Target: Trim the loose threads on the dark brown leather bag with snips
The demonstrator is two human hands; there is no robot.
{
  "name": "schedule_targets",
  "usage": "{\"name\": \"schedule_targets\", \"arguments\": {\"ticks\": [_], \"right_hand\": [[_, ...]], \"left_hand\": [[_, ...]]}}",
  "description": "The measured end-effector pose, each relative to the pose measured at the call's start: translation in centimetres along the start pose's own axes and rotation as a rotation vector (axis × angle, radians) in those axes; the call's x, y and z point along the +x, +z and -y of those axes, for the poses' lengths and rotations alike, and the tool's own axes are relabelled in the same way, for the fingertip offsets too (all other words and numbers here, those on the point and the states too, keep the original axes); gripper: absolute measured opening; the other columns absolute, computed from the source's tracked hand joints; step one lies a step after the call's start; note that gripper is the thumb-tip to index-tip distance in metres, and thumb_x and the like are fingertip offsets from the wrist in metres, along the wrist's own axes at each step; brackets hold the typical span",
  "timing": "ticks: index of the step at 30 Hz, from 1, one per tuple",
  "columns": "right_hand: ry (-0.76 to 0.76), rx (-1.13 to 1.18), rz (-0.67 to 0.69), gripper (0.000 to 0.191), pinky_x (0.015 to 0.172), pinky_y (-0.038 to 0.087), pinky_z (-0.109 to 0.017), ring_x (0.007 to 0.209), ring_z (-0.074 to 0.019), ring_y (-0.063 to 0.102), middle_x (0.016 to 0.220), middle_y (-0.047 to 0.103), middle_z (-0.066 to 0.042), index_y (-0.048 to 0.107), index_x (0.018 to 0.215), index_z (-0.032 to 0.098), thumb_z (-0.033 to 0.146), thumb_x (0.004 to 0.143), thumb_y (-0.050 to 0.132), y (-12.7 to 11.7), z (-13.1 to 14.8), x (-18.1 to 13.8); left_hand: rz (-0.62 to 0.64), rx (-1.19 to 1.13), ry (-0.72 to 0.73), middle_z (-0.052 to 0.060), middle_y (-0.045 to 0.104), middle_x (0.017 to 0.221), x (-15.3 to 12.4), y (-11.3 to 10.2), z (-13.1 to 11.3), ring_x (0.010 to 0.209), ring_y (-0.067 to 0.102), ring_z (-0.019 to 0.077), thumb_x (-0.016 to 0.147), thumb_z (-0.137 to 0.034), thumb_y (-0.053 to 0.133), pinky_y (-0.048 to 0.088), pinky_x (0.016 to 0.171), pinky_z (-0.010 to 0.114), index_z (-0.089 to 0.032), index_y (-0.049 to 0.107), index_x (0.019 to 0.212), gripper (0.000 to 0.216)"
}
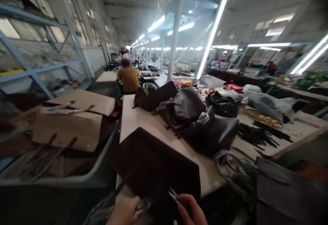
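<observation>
At the bottom edge my left hand [125, 211] pinches a crinkled bit of clear plastic wrap [143, 204]. My right hand [192, 211] grips small metal thread snips [174, 195], their tips pointing up and left. Both hands hover over a dark brown leather bag [153, 163] that lies flat on the near end of the white worktable [133, 119]. Only the fingers and part of each hand show.
A heap of dark brown bags [189, 115] fills the table's middle, with black straps [256, 134] to the right. A grey cart [64, 180] on the left holds tan bags [69, 129]. A person in a mustard top [129, 78] sits farther back. Blue shelving [38, 67] lines the left wall.
</observation>
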State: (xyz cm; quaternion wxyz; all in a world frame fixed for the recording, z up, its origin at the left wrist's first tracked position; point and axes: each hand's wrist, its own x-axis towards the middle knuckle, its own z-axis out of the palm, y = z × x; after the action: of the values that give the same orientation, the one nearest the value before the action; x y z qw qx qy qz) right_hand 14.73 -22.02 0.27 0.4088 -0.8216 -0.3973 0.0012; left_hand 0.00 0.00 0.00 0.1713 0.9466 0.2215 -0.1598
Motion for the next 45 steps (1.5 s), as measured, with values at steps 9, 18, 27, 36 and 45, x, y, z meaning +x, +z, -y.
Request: {"name": "schedule_targets", "arguments": {"ticks": [9, 18, 27, 36, 45], "right_hand": [[0.388, 0.104, 0.167, 0.025, 0.073, 0.046, -0.029, 0.083, -0.0191, 0.060, 0.090, 0.064, -0.004, 0.053, 0.096, 0.022, 0.043, 0.085, 0.044, 3.9, -4.7, -7.6], [0.437, 0.059, 0.098, 0.027, 0.074, 0.046, -0.032, 0.084, -0.0201, 0.059, 0.092, 0.062, -0.006, 0.051, 0.099, 0.020, 0.042, 0.087, 0.041, 4.5, -7.0, -13.9], [0.361, 0.050, 0.076, 0.019, 0.075, 0.044, -0.034, 0.083, -0.0203, 0.057, 0.089, 0.060, -0.004, 0.052, 0.097, 0.022, 0.035, 0.087, 0.043, 5.3, -7.4, -13.6], [0.355, 0.037, 0.044, 0.018, 0.074, 0.045, -0.033, 0.083, -0.0199, 0.057, 0.089, 0.060, -0.005, 0.049, 0.097, 0.020, 0.033, 0.088, 0.040, 5.1, -7.7, -14.9], [0.307, 0.015, 0.066, 0.017, 0.074, 0.044, -0.033, 0.084, -0.0204, 0.057, 0.091, 0.060, -0.005, 0.049, 0.098, 0.021, 0.031, 0.088, 0.041, 5.9, -7.9, -14.0]], "left_hand": [[-0.147, -0.017, 0.026, 0.008, 0.051, 0.122, -4.4, 4.0, -0.6, 0.112, 0.044, 0.0237, 0.073, -0.030, 0.059, 0.033, 0.097, 0.036, -0.019, 0.047, 0.120, 0.049], [-0.078, 0.032, 0.250, 0.008, 0.057, 0.094, -0.4, 8.9, -10.7, 0.090, 0.051, 0.0261, 0.071, -0.032, 0.066, 0.041, 0.080, 0.040, -0.016, 0.057, 0.096, 0.030], [-0.025, -0.020, 0.136, 0.002, 0.060, 0.086, 1.9, 9.7, -10.6, 0.081, 0.057, 0.0159, 0.086, -0.024, 0.044, 0.039, 0.067, 0.025, -0.018, 0.053, 0.088, 0.011], [-0.063, 0.028, 0.157, 0.006, 0.059, 0.093, 1.2, 10.8, -12.6, 0.092, 0.053, 0.0238, 0.082, -0.022, 0.050, 0.037, 0.078, 0.034, -0.017, 0.057, 0.090, 0.012], [-0.066, -0.065, 0.060, 0.002, 0.061, 0.085, 2.0, 10.7, -11.8, 0.081, 0.057, 0.0165, 0.089, -0.025, 0.039, 0.036, 0.069, 0.026, -0.018, 0.052, 0.089, 0.014]]}}
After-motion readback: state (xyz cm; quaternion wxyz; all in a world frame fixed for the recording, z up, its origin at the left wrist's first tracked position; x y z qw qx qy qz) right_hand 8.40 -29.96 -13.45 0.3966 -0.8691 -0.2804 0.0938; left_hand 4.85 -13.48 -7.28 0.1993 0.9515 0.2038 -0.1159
